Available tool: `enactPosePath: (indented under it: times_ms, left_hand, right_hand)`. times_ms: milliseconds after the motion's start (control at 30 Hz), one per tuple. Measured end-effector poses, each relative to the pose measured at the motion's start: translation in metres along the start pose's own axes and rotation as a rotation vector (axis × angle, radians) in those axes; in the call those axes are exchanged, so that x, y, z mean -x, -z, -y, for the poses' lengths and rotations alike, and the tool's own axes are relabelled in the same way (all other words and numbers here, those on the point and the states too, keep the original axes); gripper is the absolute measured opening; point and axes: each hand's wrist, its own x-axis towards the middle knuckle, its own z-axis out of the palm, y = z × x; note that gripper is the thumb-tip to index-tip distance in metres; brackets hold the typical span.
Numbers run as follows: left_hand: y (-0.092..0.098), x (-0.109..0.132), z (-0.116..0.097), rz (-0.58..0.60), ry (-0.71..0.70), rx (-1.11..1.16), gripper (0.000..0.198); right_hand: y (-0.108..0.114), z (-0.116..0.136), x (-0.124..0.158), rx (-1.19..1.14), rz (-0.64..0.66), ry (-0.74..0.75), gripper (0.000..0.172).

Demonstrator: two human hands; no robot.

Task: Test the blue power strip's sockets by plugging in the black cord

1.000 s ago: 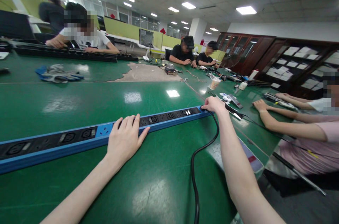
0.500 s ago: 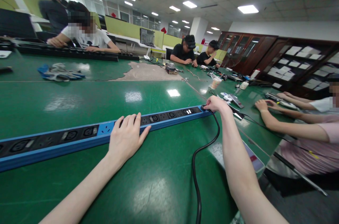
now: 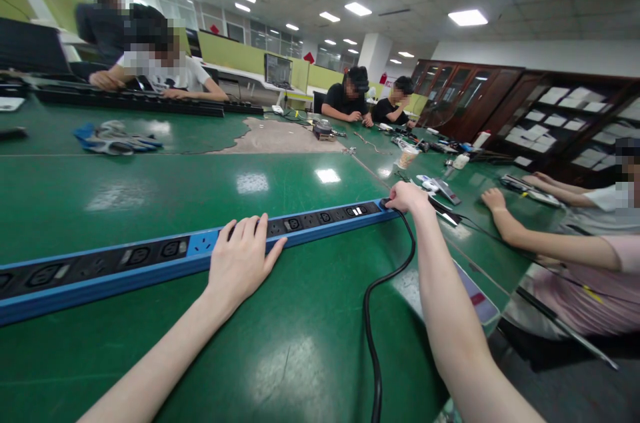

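Observation:
A long blue power strip (image 3: pixel 150 256) with black sockets lies across the green table (image 3: pixel 200 190). My left hand (image 3: pixel 240 260) rests flat on its middle, fingers stretched out over the sockets. My right hand (image 3: pixel 407 196) is closed around the strip's far right end, where a black cable (image 3: pixel 373 296) leaves it and curls back toward me over the table edge.
Blue and grey gloves (image 3: pixel 115 138) lie far left. A person's forearm (image 3: pixel 530 236) rests on the table at right, near remotes and small devices (image 3: pixel 440 188). Other people sit at the far side by black strips (image 3: pixel 130 102). Wooden cabinets (image 3: pixel 540 116) line the right wall.
Almost nothing has moved. The view has shifted slightly, so the strip and my hands sit a little further right in the picture.

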Motion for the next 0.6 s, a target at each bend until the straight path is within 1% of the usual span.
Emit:
enactPosePath:
  times_ms: [67, 100, 200, 300, 367, 467, 600]
  left_hand:
    - [0.0001, 0.0, 0.0003, -0.006, 0.001, 0.003, 0.068]
    - [0.0, 0.0001, 0.0006, -0.008, 0.003, 0.007, 0.068]
    - [-0.0012, 0.0006, 0.0015, -0.014, 0.003, 0.011, 0.067]
    - [-0.0023, 0.0008, 0.002, -0.015, 0.002, 0.0, 0.068]
    - [-0.0021, 0.0005, 0.002, -0.008, 0.007, -0.003, 0.068]
    - [-0.0006, 0.0001, 0.0015, 0.017, 0.013, -0.001, 0.07]
    - [0.0011, 0.0003, 0.0009, 0.02, 0.012, 0.003, 0.069]
  right_hand:
    - [-0.0004, -0.0004, 0.004, 0.031, 0.005, 0.008, 0.028]
    - [-0.0006, -0.0012, 0.0059, 0.036, 0.028, 0.015, 0.026]
    - [-0.0003, -0.0052, 0.0091, 0.018, 0.111, 0.04, 0.034]
    - [0.002, -0.0068, 0.0075, -0.019, 0.156, 0.051, 0.042]
    - [0.0041, -0.0051, 0.0055, -0.025, 0.15, 0.049, 0.044]
    - [0.0067, -0.0011, 0.0049, -0.011, 0.106, 0.047, 0.043]
    - [0.0074, 0.0, 0.011, -0.026, 0.096, 0.065, 0.041]
